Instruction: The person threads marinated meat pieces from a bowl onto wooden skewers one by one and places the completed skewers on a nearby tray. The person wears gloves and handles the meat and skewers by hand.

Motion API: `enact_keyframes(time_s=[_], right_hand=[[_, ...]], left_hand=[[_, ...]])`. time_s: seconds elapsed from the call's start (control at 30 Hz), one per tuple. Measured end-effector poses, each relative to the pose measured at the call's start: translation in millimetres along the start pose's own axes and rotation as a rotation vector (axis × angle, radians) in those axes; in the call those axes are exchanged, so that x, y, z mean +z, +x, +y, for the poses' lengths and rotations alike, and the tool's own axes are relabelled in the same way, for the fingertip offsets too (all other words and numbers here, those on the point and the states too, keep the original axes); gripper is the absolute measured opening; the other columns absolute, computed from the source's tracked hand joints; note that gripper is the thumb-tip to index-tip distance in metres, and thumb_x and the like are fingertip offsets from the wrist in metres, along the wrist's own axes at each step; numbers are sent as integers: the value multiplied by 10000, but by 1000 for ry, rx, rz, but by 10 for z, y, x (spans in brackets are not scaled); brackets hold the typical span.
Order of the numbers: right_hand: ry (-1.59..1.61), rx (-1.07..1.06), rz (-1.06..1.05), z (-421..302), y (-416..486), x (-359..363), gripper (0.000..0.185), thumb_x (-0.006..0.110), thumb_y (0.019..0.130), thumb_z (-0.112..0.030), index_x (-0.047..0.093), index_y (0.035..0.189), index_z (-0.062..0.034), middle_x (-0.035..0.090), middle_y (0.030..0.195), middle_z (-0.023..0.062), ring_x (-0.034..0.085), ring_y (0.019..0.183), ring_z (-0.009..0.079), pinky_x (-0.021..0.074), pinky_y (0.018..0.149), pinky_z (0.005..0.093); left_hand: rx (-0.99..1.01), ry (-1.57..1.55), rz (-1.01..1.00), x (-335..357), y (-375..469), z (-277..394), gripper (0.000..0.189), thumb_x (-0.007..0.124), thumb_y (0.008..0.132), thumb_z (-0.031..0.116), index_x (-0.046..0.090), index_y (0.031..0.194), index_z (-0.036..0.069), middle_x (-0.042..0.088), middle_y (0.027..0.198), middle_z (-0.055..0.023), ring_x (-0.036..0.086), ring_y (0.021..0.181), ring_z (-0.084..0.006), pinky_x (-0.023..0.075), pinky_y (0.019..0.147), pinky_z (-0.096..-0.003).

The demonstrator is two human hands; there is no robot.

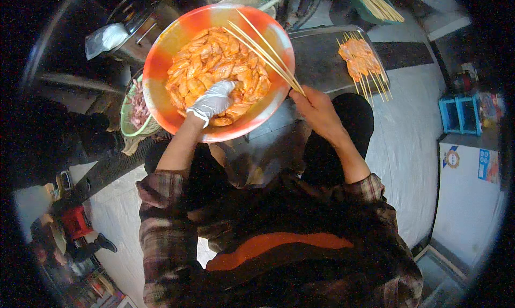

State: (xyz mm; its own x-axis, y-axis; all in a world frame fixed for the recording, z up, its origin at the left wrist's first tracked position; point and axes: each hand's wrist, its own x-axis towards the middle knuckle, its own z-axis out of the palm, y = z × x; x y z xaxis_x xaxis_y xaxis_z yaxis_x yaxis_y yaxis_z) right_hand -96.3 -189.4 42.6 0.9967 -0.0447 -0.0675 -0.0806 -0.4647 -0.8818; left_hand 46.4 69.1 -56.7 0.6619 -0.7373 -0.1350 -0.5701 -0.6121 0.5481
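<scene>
A large orange and white basin (158, 42) holds a heap of marinated chicken wing pieces (219, 52). My left hand (213, 100), in a white disposable glove, reaches into the heap; its fingertips are partly hidden among the pieces, so whether it grips one cannot be told. Bare, my right hand (316, 109) is closed on several bamboo skewers (267, 56) at the basin's right rim, and their far ends lie over the meat. To the right, a metal tray (314, 58) bears several skewers threaded with meat (359, 56).
Left of the basin stands a green plastic basket (128, 115) with pale raw meat. A metal pot (139, 40) with a plastic bag (105, 38) is behind it. More bamboo skewers (378, 4) lie in a green container at the top right. A white freezer (462, 203) stands far right.
</scene>
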Motion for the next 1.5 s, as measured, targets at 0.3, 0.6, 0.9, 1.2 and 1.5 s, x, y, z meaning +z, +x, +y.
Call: enact_keyframes(time_s=[0.3,0.6,0.9,1.2,1.5], right_hand=[[-62,-22,-66,37,-61,-37,271,479,933,-242,595,999,-6,620,833,223,618,798,373,475,687,409],[8,-43,-52,138,-268,137,182,516,912,-150,592,1004,-13,628,845,177,613,776,292,474,698,361],[116,54,-77,81,-307,193,186,521,917,-160,611,977,-8,607,806,77,556,734,153,445,673,301],[115,42,-48,60,-342,196,213,521,919,-182,621,1015,-21,656,833,115,604,754,177,470,688,318],[132,58,-43,69,-345,205,217,524,919,-181,621,1026,-19,657,831,118,603,735,174,467,673,316]], left_hand=[[-248,-850,189,-126,-56,150,426,617,793,14,535,1210,1,617,1046,-77,596,917,-171,482,788,-277],[-144,-841,529,-709,-231,295,492,685,766,19,506,1223,-28,597,1139,-95,578,995,-147,476,851,-271],[-98,-1339,719,-862,-271,264,264,639,810,3,615,1073,-9,666,986,-72,633,868,-142,510,785,-271],[-99,-1742,710,-852,-254,210,207,551,868,25,570,1073,8,628,1011,-86,633,905,-182,556,799,-293],[-126,-1696,723,-836,-200,210,192,525,875,7,581,1059,-6,632,1008,-96,637,900,-186,562,789,-303]])
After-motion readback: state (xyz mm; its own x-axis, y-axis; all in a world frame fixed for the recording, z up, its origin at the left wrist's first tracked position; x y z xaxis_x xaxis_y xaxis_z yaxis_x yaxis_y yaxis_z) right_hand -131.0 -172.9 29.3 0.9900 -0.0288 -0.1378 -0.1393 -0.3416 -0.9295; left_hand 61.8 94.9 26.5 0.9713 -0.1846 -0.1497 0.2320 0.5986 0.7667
